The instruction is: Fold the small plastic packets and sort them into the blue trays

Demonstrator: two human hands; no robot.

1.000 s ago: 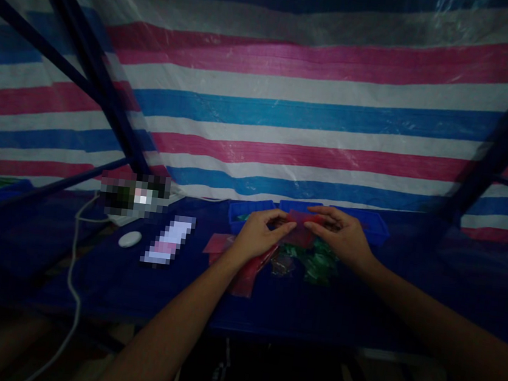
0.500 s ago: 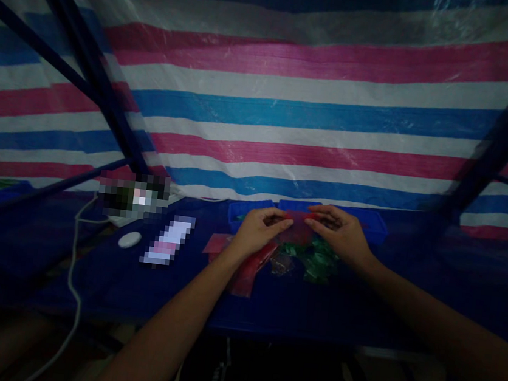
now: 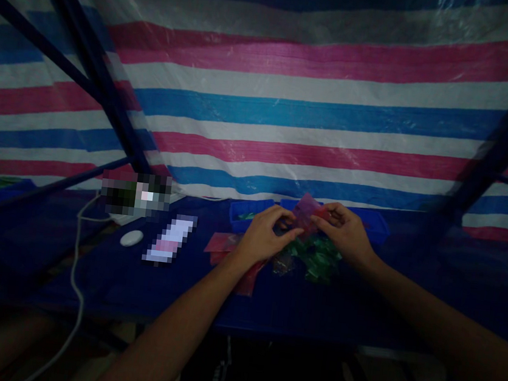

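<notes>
A small translucent pink plastic bag (image 3: 306, 207) is raised and tilted above the table, its right edge pinched by my right hand (image 3: 345, 230). Close against the bag's left side is my left hand (image 3: 268, 232), thumb and fingers apart with a gap between them; whether a fingertip touches the bag cannot be made out. Beneath my hands lies a pile of green plastic packets (image 3: 319, 260). A small heap of clear packets (image 3: 283, 263) sits to its left. More pink bags (image 3: 220, 243) lie flat, partly hidden under my left forearm.
Blue trays (image 3: 238, 216) stand behind my hands, against the striped sheet (image 3: 290, 115). Left on the blue table (image 3: 294, 317) are a phone (image 3: 169, 239), a round white object (image 3: 132, 238) and a white cable (image 3: 76, 256). Dark metal posts (image 3: 96, 87) flank the table.
The pink bag has risen and tilted to show above my fingers. My left hand has shifted slightly right, and its thumb has moved lower, away from the fingers.
</notes>
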